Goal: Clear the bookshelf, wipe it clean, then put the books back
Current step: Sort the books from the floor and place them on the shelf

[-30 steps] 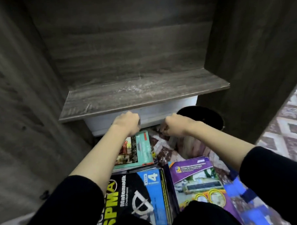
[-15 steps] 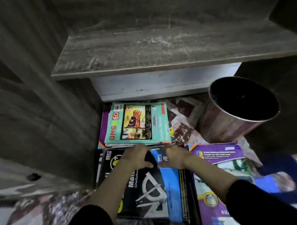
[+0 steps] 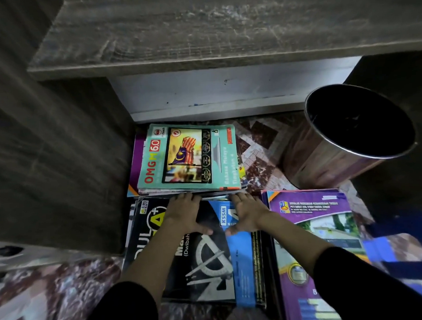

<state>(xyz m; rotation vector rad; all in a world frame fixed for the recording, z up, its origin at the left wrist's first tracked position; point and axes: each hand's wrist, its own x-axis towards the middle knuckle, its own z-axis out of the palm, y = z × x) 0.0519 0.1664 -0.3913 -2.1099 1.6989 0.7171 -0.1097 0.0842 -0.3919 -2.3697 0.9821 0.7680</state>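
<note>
Both hands flat, fingers spread, on the black maths book lying on the floor. Left hand and right hand sit side by side, fingertips touching the near edge of the teal-topped stack just ahead. Neither grip has closed on anything; fingers look to be sliding under that stack's near edge, can't tell how deep. Stack's long axis runs left-right, dead ahead of both hands, about equally near. Bare shelf above and beyond, so likely a two-hand lift up and forward. Purple book right; bin beside the stack.
</note>
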